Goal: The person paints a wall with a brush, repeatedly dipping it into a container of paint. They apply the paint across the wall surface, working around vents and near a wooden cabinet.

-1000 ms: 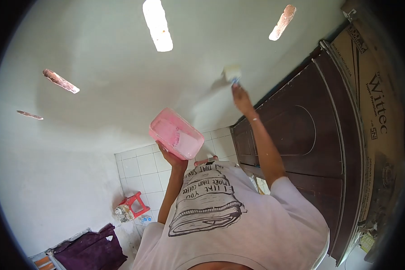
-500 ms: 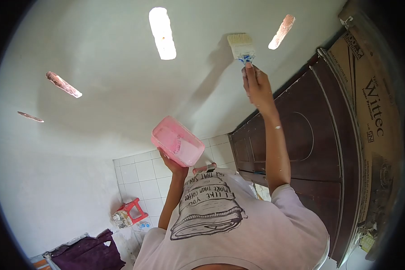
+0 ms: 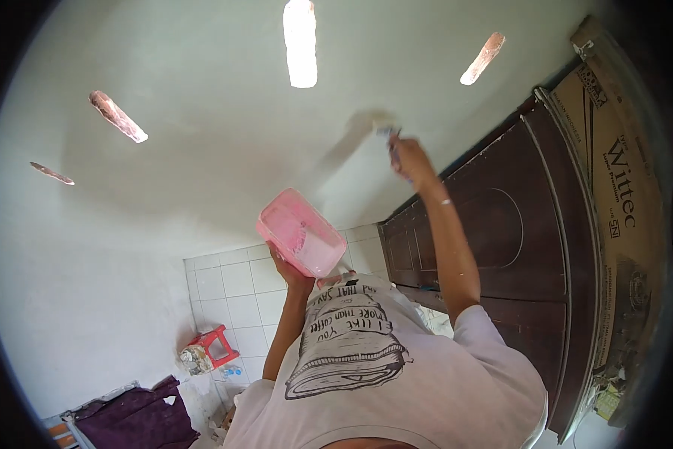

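Note:
My left hand [image 3: 288, 271] grips a pink plastic tub [image 3: 270, 217] by its lower side, its fingers partly hidden beneath. White paint [image 3: 321, 253] has pooled in the tub's near end. Raised to the right, my right hand [image 3: 411, 159] is closed around the handle of a paintbrush [image 3: 386, 129]. The brush's pale bristles are blurred and seem to meet the wall [image 3: 224, 112], where a shadow falls beside them. White specks of paint dot my right forearm.
Several narrow slots pierce the wall, one bright opening [image 3: 300, 45] among them. A dark wooden cabinet [image 3: 494, 224] stands at right with a cardboard box [image 3: 613, 187] on it. Below left are a red stool [image 3: 220, 346], a purple cloth [image 3: 138, 423] and white floor tiles [image 3: 243, 314].
My right hand has brought the paintbrush down and slightly left along the wall. The tub in my left hand has barely shifted, and the camera view has tilted a little.

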The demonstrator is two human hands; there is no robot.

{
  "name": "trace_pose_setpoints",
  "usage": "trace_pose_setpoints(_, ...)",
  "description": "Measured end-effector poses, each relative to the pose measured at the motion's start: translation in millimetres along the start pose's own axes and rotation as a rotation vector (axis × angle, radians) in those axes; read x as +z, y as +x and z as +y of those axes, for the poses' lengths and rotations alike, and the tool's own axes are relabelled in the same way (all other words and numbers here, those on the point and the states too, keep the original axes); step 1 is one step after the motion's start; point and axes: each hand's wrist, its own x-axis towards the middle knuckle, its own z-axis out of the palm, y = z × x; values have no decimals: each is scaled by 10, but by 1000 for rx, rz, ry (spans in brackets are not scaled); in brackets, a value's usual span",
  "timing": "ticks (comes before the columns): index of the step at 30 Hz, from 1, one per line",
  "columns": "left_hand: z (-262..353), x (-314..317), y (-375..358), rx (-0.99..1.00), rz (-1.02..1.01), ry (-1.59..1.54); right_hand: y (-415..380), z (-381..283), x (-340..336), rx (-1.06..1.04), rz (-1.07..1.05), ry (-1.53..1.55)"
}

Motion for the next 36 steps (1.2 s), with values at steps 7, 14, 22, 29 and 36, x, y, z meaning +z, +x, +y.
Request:
trace_pose_setpoints(7, 32, -112, 46, -91, -4, -87, -90, -756, 288, -555, 286, -172)
trace_pose_setpoints(14, 231, -255, 8, -53, -22, -108, 365, 1567, 758, 130, 12, -375)
trace_pose_setpoints(22, 362, -408, -72, -21, 2, -109, 27, 199, 465, -102, 64, -95)
trace_pose_setpoints(29, 348, -353, -55, -66, -10, -91, -94, 223, 575, -319, 159, -49)
trace_pose_setpoints(36, 307, -386, 2, -105, -51, -111, 550, 2029, 633, 198, -83, -133)
